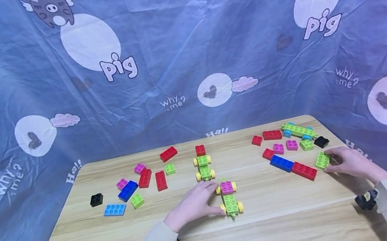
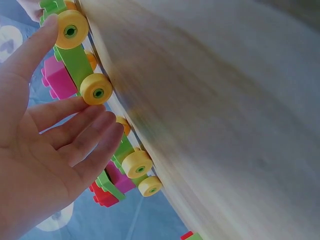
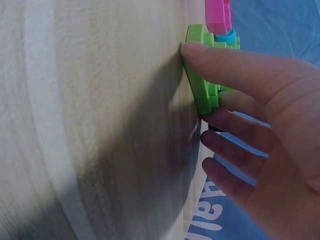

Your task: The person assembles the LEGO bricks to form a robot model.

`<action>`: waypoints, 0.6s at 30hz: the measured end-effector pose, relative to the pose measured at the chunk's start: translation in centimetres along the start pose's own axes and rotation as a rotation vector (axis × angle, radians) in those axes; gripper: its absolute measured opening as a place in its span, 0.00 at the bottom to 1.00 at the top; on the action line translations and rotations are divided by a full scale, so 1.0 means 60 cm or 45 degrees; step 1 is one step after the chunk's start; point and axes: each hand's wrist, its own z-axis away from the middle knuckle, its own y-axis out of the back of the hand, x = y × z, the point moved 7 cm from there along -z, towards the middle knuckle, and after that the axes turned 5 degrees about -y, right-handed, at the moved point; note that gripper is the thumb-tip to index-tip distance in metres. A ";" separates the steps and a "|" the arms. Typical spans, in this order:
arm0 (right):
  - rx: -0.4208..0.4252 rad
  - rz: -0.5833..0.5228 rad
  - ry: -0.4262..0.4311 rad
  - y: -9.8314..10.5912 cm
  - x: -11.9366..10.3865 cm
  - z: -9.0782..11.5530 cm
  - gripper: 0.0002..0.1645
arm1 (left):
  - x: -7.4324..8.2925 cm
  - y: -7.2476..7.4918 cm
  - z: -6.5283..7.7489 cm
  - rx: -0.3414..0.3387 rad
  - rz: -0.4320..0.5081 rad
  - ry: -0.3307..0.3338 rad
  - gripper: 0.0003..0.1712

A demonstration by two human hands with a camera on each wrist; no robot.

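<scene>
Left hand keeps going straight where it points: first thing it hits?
The green car with yellow wheels. The left hand has its fingers right at those wheels, seemingly touching, so likely no free travel; exact contact is hard to judge.

Your head view bright; broad dark shadow point(image 3: 145, 160) slants over wooden tabletop point(image 3: 110, 65) beside your right hand point(image 3: 292, 122); your left-wrist view hazy, tabletop soft-focused.
</scene>
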 end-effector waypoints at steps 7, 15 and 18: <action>-0.061 -0.019 -0.040 0.002 0.003 -0.002 0.37 | 0.000 0.001 -0.001 -0.008 0.008 0.002 0.51; -0.021 -0.018 -0.055 0.017 0.001 -0.001 0.38 | -0.001 0.004 -0.003 -0.016 0.018 0.010 0.51; 0.010 -0.037 -0.037 0.025 -0.005 -0.001 0.37 | -0.001 0.003 -0.003 -0.020 0.024 0.013 0.52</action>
